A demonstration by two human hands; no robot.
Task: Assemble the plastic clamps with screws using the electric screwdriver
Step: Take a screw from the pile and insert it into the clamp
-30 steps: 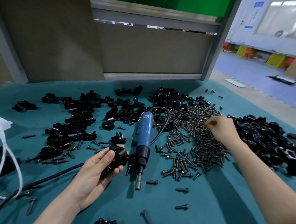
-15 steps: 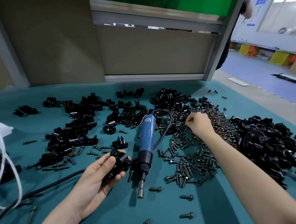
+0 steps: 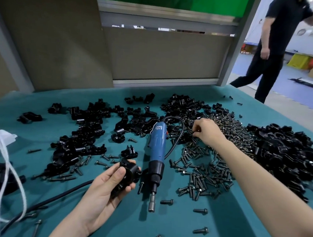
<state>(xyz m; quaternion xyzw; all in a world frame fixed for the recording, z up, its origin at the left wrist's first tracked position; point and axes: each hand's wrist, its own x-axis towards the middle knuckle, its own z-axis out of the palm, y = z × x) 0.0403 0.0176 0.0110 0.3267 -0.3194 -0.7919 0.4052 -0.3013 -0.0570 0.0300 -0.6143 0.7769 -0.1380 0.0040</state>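
**Mia:** What is the biggest thing we see?

**Ben:** The blue-green tabletop (image 3: 162, 229). It fills most of our view. Past its far right corner, a person in black clothes (image 3: 274, 34) is on the floor, one leg out behind.

**Mia:** What lies on the tabletop?

**Ben:** Lots of black plastic clamps (image 3: 283, 151). We see one big heap on the right and more spread out on the left. Between them, more to the right, is a heap of dark screws (image 3: 213, 163). A few lie alone near us.

**Mia:** And the blue thing?

**Ben:** That is the screwdriver (image 3: 156, 151). It lies flat in the middle, between the left clamps and the screws. Its metal tip points at us. A black cord loops out of its far end.

**Mia:** Where are our hands?

**Ben:** Our left hand (image 3: 102, 194) is low down, palm up. Its fingers curl round one clamp (image 3: 129, 172), with the thumb on top. We hold it just beside the black end of the screwdriver.

**Mia:** And the other one?

**Ben:** Our right hand (image 3: 208, 131) reaches over the heap of screws to its far side. The fingers are pressed together, and they pinch one small screw (image 3: 193, 132), just right of the cord.
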